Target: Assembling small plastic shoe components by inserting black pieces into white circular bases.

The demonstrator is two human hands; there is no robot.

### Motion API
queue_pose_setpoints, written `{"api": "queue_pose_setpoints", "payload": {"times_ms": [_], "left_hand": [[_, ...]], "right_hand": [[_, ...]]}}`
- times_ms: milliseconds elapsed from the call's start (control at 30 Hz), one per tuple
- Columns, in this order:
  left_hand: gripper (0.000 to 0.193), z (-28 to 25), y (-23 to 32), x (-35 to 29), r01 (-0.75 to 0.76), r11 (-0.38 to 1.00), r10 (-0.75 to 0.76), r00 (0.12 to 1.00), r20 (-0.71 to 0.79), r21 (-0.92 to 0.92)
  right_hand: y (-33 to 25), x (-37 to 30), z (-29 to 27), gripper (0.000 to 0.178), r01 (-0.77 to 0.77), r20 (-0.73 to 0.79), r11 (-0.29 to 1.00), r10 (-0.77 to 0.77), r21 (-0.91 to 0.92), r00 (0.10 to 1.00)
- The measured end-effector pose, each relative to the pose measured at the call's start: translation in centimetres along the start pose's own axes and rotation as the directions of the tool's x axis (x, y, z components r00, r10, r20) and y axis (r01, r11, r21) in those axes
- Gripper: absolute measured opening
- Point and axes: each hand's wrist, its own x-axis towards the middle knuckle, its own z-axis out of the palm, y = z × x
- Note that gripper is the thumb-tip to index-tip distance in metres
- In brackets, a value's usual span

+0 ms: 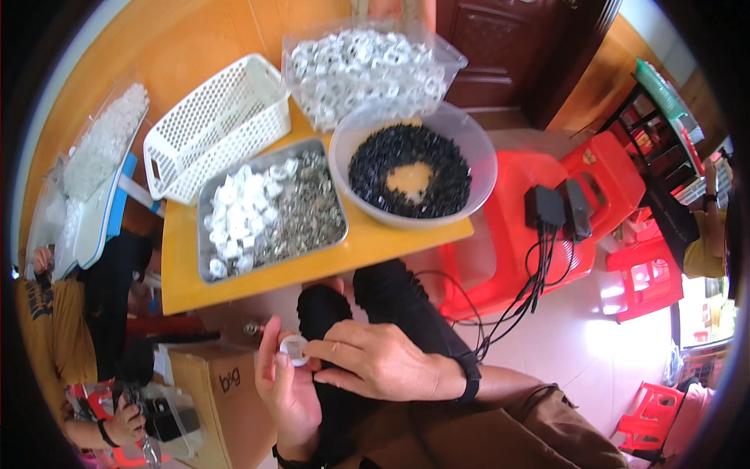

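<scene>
Above my lap, my left hand (pixel 291 402) pinches a small white round plastic part (pixel 294 350) between thumb and fingers. Its middle looks paler and partly see-through; the exact kind is too small to tell. From the right, my right hand (pixel 387 361) reaches across with bent fingers, and its fingertips press on the part's right edge. Beyond my hands, a metal tray (pixel 273 264) on the yellow table holds white plastic pieces (pixel 233 215) on its left side and small grey metallic-looking pieces (pixel 305 211) on its right.
On the table (pixel 187 293) stand a white perforated basket (pixel 215 129), a clear bowl (pixel 486 168) of black pieces and a clear bin (pixel 301 102) of white round parts. Red stools (pixel 508 227) carry black boxes with cables (pixel 535 273). A cardboard box (pixel 234 414) and other people are nearby.
</scene>
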Motion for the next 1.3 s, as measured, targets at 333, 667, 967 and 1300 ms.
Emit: {"api": "queue_pose_setpoints", "payload": {"times_ms": [333,667,967,1300], "left_hand": [[0.044,-2.5,0.7,0.7,0.12,0.987,-0.132,0.984,-0.116,-0.103],[0.045,-3.5,0.7,0.6,0.15,0.979,-0.168,0.977,-0.131,-0.138],[0.05,-2.8,1.0,0.4,0.096,0.985,-0.084,0.993,0.088,-0.144],[0.058,-2.3,0.8,-0.2,0.087,0.989,-0.067,0.984,0.166,-0.118]], "right_hand": [[6.7,5.7,-10.1,0.026,-0.121,-0.116,0.821,0.067,-0.558,0.991],[15.7,8.9,-9.6,0.03,-0.054,0.359,0.775,0.352,-0.63,0.864],[16.5,8.4,-11.5,0.012,-0.036,0.313,0.71,0.354,-0.704,0.881],[13.8,7.6,-13.2,0.018,-0.241,0.13,0.831,0.348,-0.501,0.929]]}}
